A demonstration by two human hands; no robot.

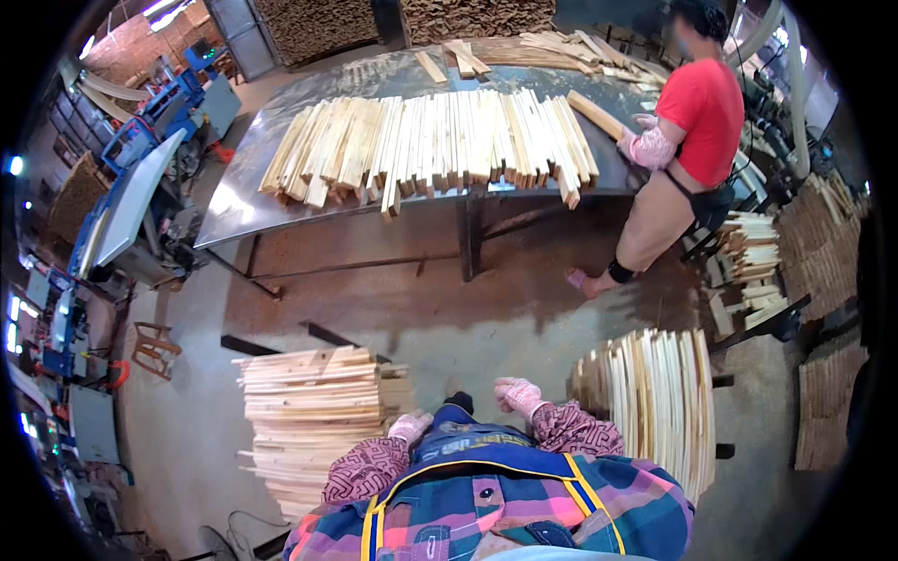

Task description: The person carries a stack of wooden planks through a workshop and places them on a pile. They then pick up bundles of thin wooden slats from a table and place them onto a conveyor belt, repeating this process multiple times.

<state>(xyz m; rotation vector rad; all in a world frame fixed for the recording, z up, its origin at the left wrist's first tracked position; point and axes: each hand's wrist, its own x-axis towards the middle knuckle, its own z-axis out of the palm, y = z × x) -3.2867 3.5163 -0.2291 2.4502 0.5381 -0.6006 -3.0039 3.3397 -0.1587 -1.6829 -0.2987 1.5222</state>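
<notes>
My left hand [410, 427], in a pale glove with a dark patterned sleeve cover, hangs low beside my blue apron [472, 439]. It is next to a stack of wooden slats [313, 411] on my left; how its fingers are set is too small to make out. On the other side, my right hand [519, 396] is held in front of my body, its gloved fingers curled in with nothing visible in them. A second stack of slats [655, 402] stands to its right, apart from the hand. Ahead, a long row of wooden strips [440, 145] lies across a metal-topped table [238, 192].
At the table's right end a person in a red shirt [702, 112] holds a wooden board [595, 114] in gloved hands. Loose boards [599, 51] lie at the back. A small wooden stool [152, 350] and blue machines [168, 103] stand to the left. Dark bars [248, 345] jut from under the left stack.
</notes>
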